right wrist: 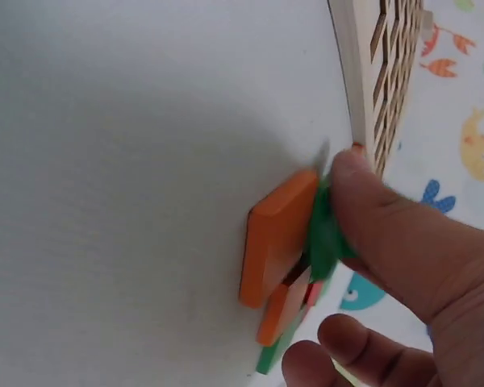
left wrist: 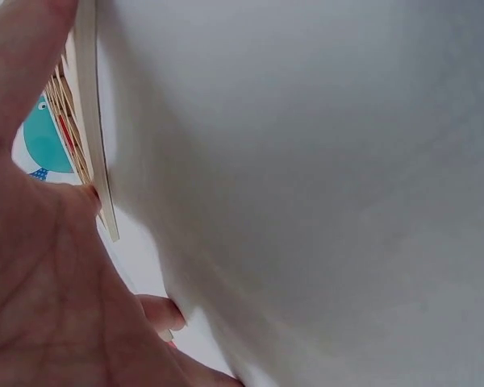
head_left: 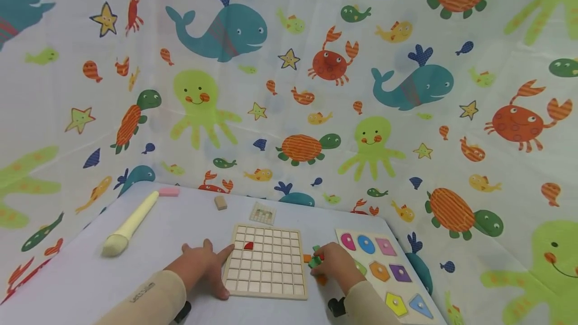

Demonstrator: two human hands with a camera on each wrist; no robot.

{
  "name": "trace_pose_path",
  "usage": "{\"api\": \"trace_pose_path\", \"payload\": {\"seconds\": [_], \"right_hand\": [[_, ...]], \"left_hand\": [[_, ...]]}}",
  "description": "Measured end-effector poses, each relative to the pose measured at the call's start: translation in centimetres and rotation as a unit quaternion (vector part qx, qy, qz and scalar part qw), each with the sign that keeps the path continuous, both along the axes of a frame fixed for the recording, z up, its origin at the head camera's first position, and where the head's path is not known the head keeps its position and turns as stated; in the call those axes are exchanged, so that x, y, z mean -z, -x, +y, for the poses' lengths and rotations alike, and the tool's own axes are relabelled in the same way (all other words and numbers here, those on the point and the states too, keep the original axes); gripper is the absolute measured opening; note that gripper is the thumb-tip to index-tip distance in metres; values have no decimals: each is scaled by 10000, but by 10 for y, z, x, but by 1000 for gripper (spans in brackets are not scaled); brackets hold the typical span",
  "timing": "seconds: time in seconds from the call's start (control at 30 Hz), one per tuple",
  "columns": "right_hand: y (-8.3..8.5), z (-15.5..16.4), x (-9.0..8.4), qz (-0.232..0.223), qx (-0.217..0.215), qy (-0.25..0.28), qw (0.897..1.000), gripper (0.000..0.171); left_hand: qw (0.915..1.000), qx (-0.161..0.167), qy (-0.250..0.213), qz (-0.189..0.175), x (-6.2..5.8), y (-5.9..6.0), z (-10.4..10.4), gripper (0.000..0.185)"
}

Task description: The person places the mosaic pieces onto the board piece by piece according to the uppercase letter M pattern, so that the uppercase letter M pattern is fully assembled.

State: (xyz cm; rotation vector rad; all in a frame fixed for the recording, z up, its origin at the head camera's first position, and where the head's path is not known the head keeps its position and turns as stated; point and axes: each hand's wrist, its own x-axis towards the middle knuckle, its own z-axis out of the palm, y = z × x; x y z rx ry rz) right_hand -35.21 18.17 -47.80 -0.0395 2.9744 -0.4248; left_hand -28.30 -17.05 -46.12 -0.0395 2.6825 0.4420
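Note:
A square wooden grid board (head_left: 266, 270) lies on the white table, with one red piece (head_left: 249, 246) in a cell at its upper left. My left hand (head_left: 203, 266) rests at the board's left edge, fingers spread and thumb at the lower corner; the left wrist view shows fingertips against the board's side (left wrist: 93, 121). Right of the board, my right hand (head_left: 337, 264) pinches a green piece (right wrist: 326, 238), blurred in the right wrist view. Its fingertips are partly hidden there. Orange pieces (right wrist: 274, 238) and another green piece (right wrist: 279, 343) lie close under it.
A knobbed shape puzzle board (head_left: 375, 281) lies to the right of my right hand. Along the back are a small picture card (head_left: 263, 213), a wooden block (head_left: 220, 202) and a pink block (head_left: 169, 192). A long pale-yellow, club-shaped thing (head_left: 131, 224) lies at the left.

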Motion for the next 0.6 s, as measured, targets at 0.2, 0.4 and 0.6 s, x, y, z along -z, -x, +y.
{"api": "trace_pose_path", "payload": {"seconds": [0.2, 0.4, 0.6], "right_hand": [[1, 5, 5, 44, -170, -62, 9998, 37], [2, 4, 1, -51, -648, -77, 9979, 45], [5, 0, 1, -129, -861, -267, 9958, 44]], "left_hand": [[10000, 15, 53, 41, 0, -2, 1, 127], [10000, 25, 59, 46, -2, -4, 1, 125], [10000, -17, 28, 24, 3, 0, 0, 128]]}}
